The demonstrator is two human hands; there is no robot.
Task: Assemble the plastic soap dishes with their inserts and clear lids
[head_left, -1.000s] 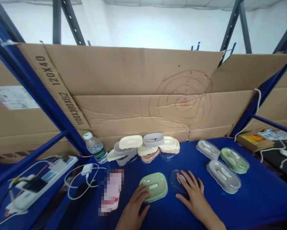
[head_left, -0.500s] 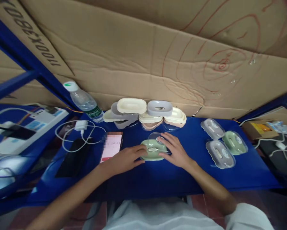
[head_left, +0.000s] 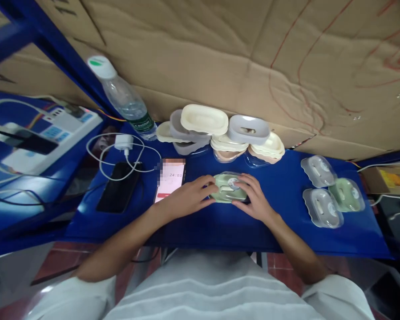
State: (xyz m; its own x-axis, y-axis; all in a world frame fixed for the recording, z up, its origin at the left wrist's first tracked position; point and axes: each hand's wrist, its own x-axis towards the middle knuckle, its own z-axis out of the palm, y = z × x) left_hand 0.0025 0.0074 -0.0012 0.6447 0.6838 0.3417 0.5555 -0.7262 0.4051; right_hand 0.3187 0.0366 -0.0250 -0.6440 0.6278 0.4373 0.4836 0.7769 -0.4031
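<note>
A green soap dish (head_left: pixel 222 194) with a clear plastic lid over it sits on the blue table in front of me. My left hand (head_left: pixel 197 194) grips its left end, fingers at the far edge and thumb at the near one. At the right end, my right hand (head_left: pixel 256 196) is closed around the dish and lid, fingertips by a round pale sticker (head_left: pixel 233 183) on the lid. Whether the lid's rim is fully seated cannot be told. Behind lie several stacked cream dishes (head_left: pixel 204 119) and grey dishes (head_left: pixel 248 126), some with clear lids beneath.
To the right stand two lidded grey dishes (head_left: pixel 321 209) and a lidded green one (head_left: pixel 346 194). On the left are a lit phone (head_left: pixel 171 178), a dark phone (head_left: pixel 118 189), a charger with cable (head_left: pixel 123 142), a water bottle (head_left: pixel 129 104) and a power strip (head_left: pixel 53 138). Cardboard (head_left: pixel 203 58) walls the back.
The clear lid, earlier offset toward the far right of the green dish, now lies over it. My right hand has come down with it. The camera view has shifted.
</note>
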